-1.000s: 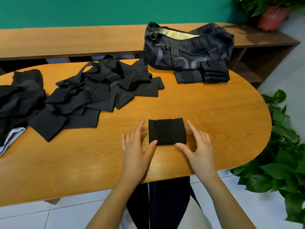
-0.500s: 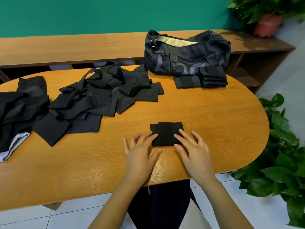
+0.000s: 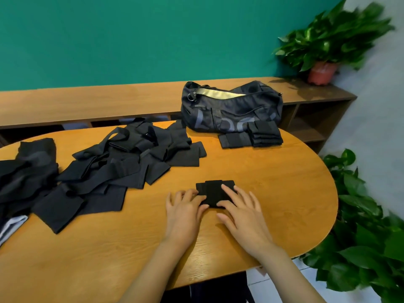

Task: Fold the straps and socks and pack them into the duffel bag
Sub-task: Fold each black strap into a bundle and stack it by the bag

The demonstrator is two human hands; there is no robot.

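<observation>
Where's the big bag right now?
In the head view, the duffel bag sits at the far right of the table, just behind the folded stack.

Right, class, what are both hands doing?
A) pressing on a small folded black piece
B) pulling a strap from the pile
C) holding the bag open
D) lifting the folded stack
A: the left hand and right hand rest with straight fingers on the folded piece on the table, well apart from the bag.
</observation>
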